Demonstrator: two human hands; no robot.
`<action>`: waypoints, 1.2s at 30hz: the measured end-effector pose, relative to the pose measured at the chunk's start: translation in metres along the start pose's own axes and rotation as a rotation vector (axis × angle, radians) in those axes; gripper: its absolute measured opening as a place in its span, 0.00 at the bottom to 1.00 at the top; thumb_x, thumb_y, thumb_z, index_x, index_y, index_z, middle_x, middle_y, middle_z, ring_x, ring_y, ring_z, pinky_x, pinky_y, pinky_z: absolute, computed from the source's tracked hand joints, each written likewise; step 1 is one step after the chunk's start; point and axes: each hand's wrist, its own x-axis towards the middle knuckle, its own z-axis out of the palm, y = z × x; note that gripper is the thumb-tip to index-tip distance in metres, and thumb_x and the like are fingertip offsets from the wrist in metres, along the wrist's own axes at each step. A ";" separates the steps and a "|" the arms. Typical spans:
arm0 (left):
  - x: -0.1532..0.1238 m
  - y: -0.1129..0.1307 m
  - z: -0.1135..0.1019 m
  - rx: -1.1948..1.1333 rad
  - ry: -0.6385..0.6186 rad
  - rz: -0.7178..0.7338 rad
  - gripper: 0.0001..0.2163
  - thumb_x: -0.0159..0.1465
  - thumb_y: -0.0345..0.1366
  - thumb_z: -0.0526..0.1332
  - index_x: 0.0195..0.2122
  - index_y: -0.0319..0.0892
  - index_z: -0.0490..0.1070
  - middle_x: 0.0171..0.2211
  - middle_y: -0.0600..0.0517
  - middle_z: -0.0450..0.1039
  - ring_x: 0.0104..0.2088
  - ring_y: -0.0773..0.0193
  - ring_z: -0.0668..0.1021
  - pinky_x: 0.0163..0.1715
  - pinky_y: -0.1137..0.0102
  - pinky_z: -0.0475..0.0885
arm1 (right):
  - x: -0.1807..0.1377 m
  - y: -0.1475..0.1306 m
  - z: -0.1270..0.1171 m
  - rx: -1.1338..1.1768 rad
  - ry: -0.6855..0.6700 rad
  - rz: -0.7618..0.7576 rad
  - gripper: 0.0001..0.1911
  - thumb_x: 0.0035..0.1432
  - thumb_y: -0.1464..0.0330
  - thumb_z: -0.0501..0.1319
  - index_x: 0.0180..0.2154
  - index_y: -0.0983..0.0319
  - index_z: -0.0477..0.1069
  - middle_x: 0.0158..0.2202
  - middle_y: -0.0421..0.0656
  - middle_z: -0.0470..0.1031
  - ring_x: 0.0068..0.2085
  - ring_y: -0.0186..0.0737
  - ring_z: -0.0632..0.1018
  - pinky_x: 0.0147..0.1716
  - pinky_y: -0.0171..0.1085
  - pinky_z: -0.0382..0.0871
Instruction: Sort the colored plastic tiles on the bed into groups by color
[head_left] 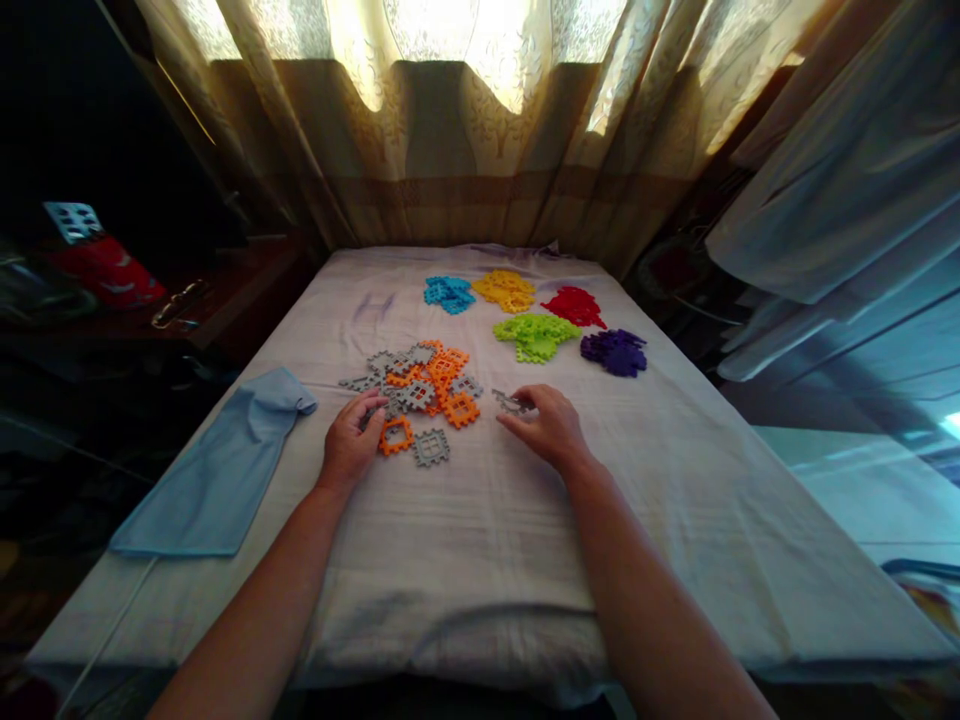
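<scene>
A mixed heap of grey and orange waffle-block pieces (424, 382) lies on the white sheet (480, 540) in front of me. My left hand (351, 440) rests at the heap's near left edge, fingers curled on an orange piece (395, 435). A loose grey piece (431, 447) lies just right of it. My right hand (546, 422) sits to the right of the heap, its fingertips pinching a single grey piece (510, 402) flat on the sheet.
Sorted piles lie farther back: blue (448, 293), yellow (506, 290), red (573, 306), green (535, 336), purple (615, 351). A light blue cloth (225, 470) lies at the left edge. Curtains hang behind; dark furniture stands left.
</scene>
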 end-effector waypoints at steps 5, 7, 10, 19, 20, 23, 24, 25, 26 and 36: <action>0.000 -0.002 0.002 0.049 -0.014 0.026 0.14 0.61 0.43 0.56 0.41 0.45 0.77 0.52 0.47 0.76 0.54 0.56 0.76 0.59 0.57 0.68 | 0.005 0.012 0.010 -0.126 0.049 0.200 0.15 0.51 0.57 0.67 0.38 0.60 0.75 0.37 0.47 0.77 0.42 0.49 0.75 0.43 0.45 0.65; 0.000 -0.002 0.002 0.086 -0.030 0.051 0.13 0.61 0.42 0.57 0.41 0.45 0.77 0.52 0.47 0.76 0.54 0.55 0.76 0.59 0.56 0.68 | 0.005 0.012 0.011 -0.156 0.054 0.242 0.17 0.52 0.58 0.66 0.41 0.61 0.75 0.41 0.49 0.77 0.45 0.52 0.74 0.45 0.47 0.64; -0.001 -0.001 0.003 0.154 -0.051 0.101 0.12 0.60 0.40 0.58 0.41 0.45 0.77 0.53 0.48 0.76 0.54 0.54 0.76 0.59 0.56 0.68 | 0.004 0.010 0.010 -0.177 0.069 0.264 0.21 0.53 0.58 0.67 0.46 0.62 0.75 0.46 0.53 0.76 0.49 0.56 0.73 0.48 0.51 0.62; -0.001 0.001 0.004 0.204 -0.062 0.150 0.13 0.60 0.38 0.57 0.42 0.44 0.77 0.53 0.46 0.76 0.54 0.54 0.75 0.58 0.56 0.68 | -0.012 -0.044 0.016 -0.009 0.085 -0.211 0.11 0.63 0.64 0.58 0.42 0.58 0.77 0.43 0.48 0.78 0.48 0.47 0.73 0.53 0.47 0.60; -0.002 0.001 0.004 0.199 -0.062 0.151 0.13 0.60 0.37 0.56 0.43 0.44 0.77 0.53 0.46 0.76 0.55 0.54 0.75 0.59 0.56 0.67 | -0.015 -0.053 0.019 0.012 0.036 -0.281 0.12 0.63 0.64 0.58 0.43 0.58 0.77 0.44 0.47 0.78 0.49 0.46 0.73 0.54 0.47 0.60; -0.002 0.000 0.004 0.188 -0.046 0.142 0.14 0.61 0.37 0.56 0.46 0.44 0.75 0.53 0.46 0.76 0.55 0.56 0.75 0.59 0.57 0.67 | -0.022 -0.074 0.029 0.037 -0.108 -0.438 0.15 0.60 0.60 0.61 0.48 0.57 0.76 0.51 0.48 0.76 0.55 0.49 0.70 0.58 0.49 0.57; -0.003 0.000 0.004 0.186 -0.037 0.138 0.15 0.61 0.37 0.55 0.46 0.44 0.75 0.53 0.46 0.76 0.55 0.56 0.75 0.59 0.57 0.67 | -0.023 -0.078 0.032 0.032 -0.146 -0.470 0.18 0.59 0.60 0.63 0.50 0.57 0.75 0.53 0.48 0.75 0.58 0.51 0.68 0.58 0.51 0.56; -0.003 -0.001 0.004 0.186 -0.027 0.135 0.15 0.61 0.37 0.56 0.46 0.44 0.75 0.53 0.46 0.76 0.55 0.56 0.75 0.59 0.57 0.67 | -0.024 -0.080 0.034 0.024 -0.179 -0.492 0.20 0.57 0.59 0.64 0.51 0.57 0.74 0.55 0.49 0.74 0.59 0.53 0.67 0.59 0.52 0.55; -0.003 -0.001 0.005 0.187 -0.019 0.133 0.15 0.61 0.37 0.56 0.47 0.43 0.74 0.54 0.46 0.75 0.55 0.56 0.75 0.59 0.57 0.67 | -0.025 -0.082 0.036 0.017 -0.206 -0.507 0.21 0.56 0.59 0.65 0.51 0.58 0.74 0.55 0.49 0.74 0.60 0.53 0.67 0.59 0.53 0.55; -0.004 -0.003 0.006 0.247 0.027 0.103 0.16 0.59 0.38 0.59 0.47 0.44 0.75 0.55 0.44 0.74 0.56 0.52 0.74 0.60 0.56 0.65 | -0.024 -0.075 0.035 0.036 -0.217 -0.472 0.20 0.53 0.59 0.67 0.47 0.58 0.73 0.48 0.49 0.75 0.52 0.49 0.72 0.54 0.48 0.60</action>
